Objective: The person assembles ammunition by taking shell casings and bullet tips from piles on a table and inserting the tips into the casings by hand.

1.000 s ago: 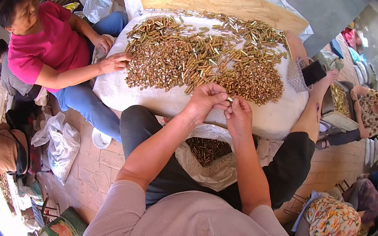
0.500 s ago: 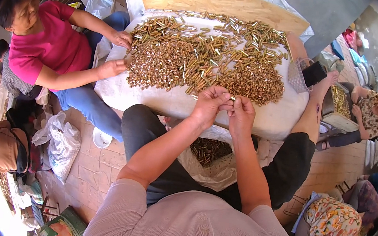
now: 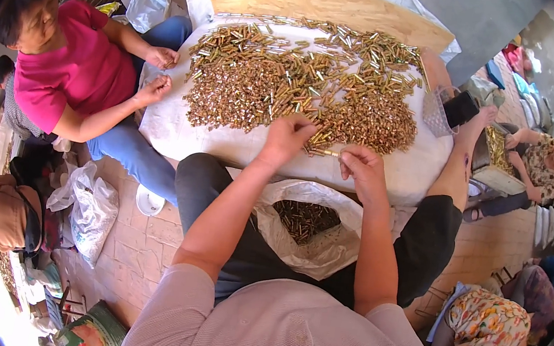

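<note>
A low table covered in white cloth [image 3: 167, 125] stands before me, with slim brass-coloured metal tubes [image 3: 306, 73] and small coppery metal pieces [image 3: 231, 95] heaped on it. My left hand [image 3: 288, 138] is at the front edge of the heap, thumb and fingers closed together; what they hold, if anything, is hidden. To its right, my right hand [image 3: 364, 173] has its fingers bent in a pinch at the end of a brass-coloured tube [image 3: 324, 152], which points left toward the heap. Between my knees an open white sack [image 3: 268, 241] holds many darker metal tubes [image 3: 306, 219].
A co-worker in a pink top [image 3: 86, 63] sits at the table's left, hands drawn back from the heap. A wooden board [image 3: 325, 5] edges the far side. A black phone-like object [image 3: 461, 108] lies by a mesh basket [image 3: 434, 115] at right. Other people sit around.
My hands, together over a small metal piece before, have parted. The left moved left to the heap, the right slightly down and right. The co-worker's hands have pulled back from the heap.
</note>
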